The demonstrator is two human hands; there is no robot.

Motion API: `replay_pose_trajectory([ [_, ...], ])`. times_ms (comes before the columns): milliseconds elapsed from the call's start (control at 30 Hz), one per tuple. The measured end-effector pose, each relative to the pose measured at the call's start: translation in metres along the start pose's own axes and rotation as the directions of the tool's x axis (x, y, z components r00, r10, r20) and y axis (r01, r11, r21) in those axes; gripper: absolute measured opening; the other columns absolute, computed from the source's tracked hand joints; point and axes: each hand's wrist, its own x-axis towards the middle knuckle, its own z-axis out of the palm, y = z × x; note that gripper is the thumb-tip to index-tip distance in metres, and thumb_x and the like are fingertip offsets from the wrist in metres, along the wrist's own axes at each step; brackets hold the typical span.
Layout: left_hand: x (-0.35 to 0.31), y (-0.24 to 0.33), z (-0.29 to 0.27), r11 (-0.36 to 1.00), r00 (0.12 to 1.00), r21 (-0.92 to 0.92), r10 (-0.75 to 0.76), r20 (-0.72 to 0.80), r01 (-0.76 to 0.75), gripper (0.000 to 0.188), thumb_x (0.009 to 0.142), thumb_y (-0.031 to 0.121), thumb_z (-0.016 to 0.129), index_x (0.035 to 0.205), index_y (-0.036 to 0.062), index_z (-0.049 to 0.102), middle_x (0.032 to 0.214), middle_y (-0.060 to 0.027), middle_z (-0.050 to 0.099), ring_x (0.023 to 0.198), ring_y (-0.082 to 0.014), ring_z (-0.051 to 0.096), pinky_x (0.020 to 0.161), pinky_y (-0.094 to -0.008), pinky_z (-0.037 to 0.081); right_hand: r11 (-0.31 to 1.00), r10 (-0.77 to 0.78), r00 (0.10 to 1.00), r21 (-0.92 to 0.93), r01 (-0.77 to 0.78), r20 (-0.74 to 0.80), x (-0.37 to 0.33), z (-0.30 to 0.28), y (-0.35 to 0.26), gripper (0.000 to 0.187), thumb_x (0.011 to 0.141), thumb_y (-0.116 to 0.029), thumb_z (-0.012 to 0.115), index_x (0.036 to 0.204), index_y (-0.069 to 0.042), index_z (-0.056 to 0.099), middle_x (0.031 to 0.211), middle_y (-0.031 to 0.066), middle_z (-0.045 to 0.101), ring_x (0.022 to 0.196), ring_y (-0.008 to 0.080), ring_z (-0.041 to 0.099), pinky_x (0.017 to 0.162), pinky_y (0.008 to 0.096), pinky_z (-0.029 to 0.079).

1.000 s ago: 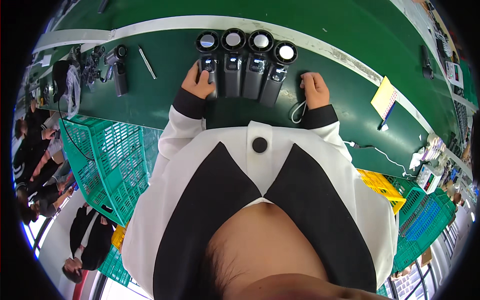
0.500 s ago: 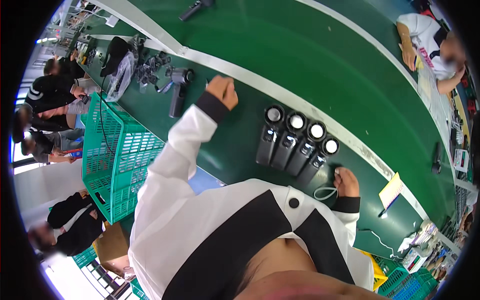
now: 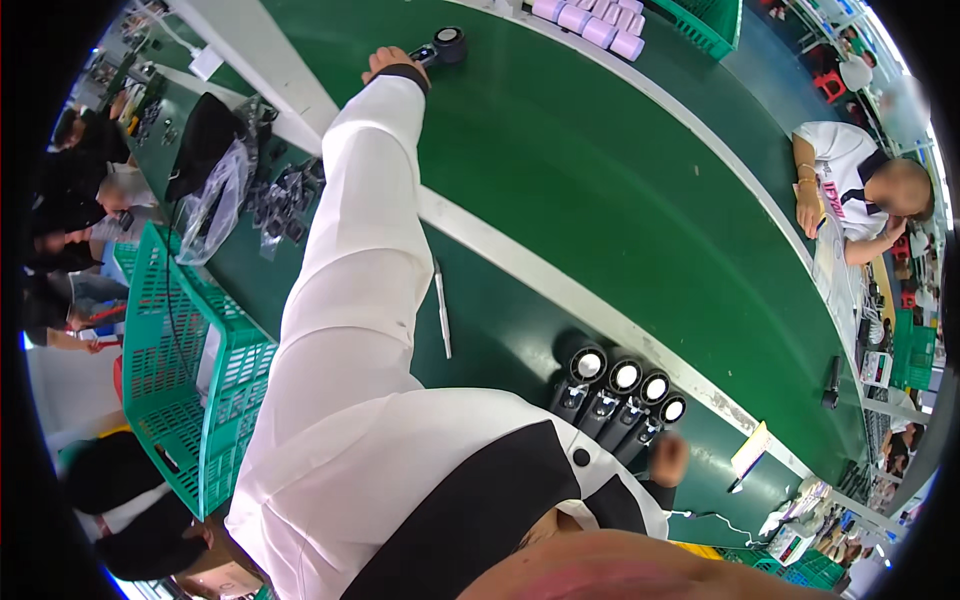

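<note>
On the green belt at the far left, my left hand (image 3: 390,64) is closed round the handle of a black handheld fan (image 3: 448,44), whose round head points right. My outstretched white sleeve crosses the table below it. Several similar black fans (image 3: 590,366) lie side by side in a row at right of centre, their round heads with pale discs facing up. Close by the near end of that row is my right hand (image 3: 668,460), blurred, so its fingers cannot be read. A white pen (image 3: 443,312) lies beside my left sleeve.
Left of me stands a green plastic crate (image 3: 215,350). Plastic bags (image 3: 215,205) and small black parts (image 3: 285,200) are heaped beyond it. A pale rail (image 3: 520,250) divides table from belt. Across the belt sits a person (image 3: 850,190); lilac cylinders (image 3: 590,22) lie at the far edge.
My left hand has stretched far forward from the table to the fan on the belt. My right hand has shifted closer to me, and the view has turned.
</note>
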Motion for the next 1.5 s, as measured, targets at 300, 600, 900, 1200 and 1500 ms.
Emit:
replay_pose_trajectory([
  [300, 0.034, 0.010, 0.050, 0.993, 0.955, -0.107, 0.083, 0.284, -0.055, 0.045, 0.081, 0.040, 0.050, 0.115, 0.0105, 0.048, 0.119, -0.0148, 0.050, 0.109, -0.0317, 0.050, 0.089, -0.0451, 0.040, 0.689, -0.139, 0.990, -0.715, 0.120, 0.033, -0.013, -0.002, -0.020, 0.014, 0.081, -0.012, 0.055, 0.085, 0.000, 0.050, 0.078, 0.0172, 0.056, 0.071, 0.0343, 0.055, 0.063, 0.0416, 0.044],
  [600, -0.094, 0.049, -0.033, 0.109, 0.882, -0.969, 0.401, 0.248, 0.223, 0.036, 0.072, 0.003, 0.063, 0.102, -0.0034, 0.045, 0.092, -0.0165, 0.058, 0.078, -0.0257, 0.062, 0.067, -0.0349, 0.049, 0.833, 0.407, 0.913, -0.406, -0.377, -0.014, -0.014, -0.013, -0.043, 0.018, 0.080, -0.022, 0.058, 0.085, -0.005, 0.054, 0.066, 0.0139, 0.059, 0.061, 0.0241, 0.062, 0.057, 0.0366, 0.049],
  [900, -0.354, -0.010, -0.156, -0.231, 0.619, -0.806, 0.759, 0.201, 0.546, 0.029, 0.077, 0.002, 0.036, 0.105, -0.0018, 0.041, 0.090, -0.0147, 0.052, 0.072, -0.0239, 0.055, 0.065, -0.0351, 0.046, 0.877, -0.017, 0.998, -0.478, 0.047, 0.066, -0.024, -0.014, -0.047, 0.028, 0.083, -0.032, 0.054, 0.087, -0.004, 0.058, 0.078, 0.0169, 0.061, 0.073, 0.0348, 0.059, 0.065, 0.0365, 0.047],
  [1200, -0.467, -0.038, -0.187, -0.212, 0.608, -0.828, 0.773, 0.183, 0.519, 0.049, 0.068, -0.007, 0.033, 0.115, 0.0015, 0.032, 0.101, -0.0171, 0.050, 0.077, -0.0243, 0.055, 0.068, -0.0372, 0.047, 0.954, -0.191, 0.935, -0.166, 0.248, 0.300, -0.037, -0.022, -0.079, 0.017, 0.083, -0.020, 0.056, 0.086, -0.003, 0.055, 0.070, 0.0154, 0.058, 0.065, 0.0300, 0.058, 0.059, 0.0358, 0.044],
  [1500, -0.523, -0.037, -0.182, -0.208, 0.684, -0.846, 0.694, 0.226, 0.491, 0.052, 0.070, -0.007, 0.035, 0.120, 0.0005, 0.023, 0.104, -0.0186, 0.049, 0.079, -0.0247, 0.055, 0.068, -0.0381, 0.046, 0.928, -0.298, 0.862, -0.085, 0.362, 0.411, -0.031, -0.032, -0.066, 0.020, 0.083, -0.020, 0.057, 0.089, -0.002, 0.055, 0.074, 0.0142, 0.058, 0.066, 0.0256, 0.057, 0.061, 0.0333, 0.045],
])
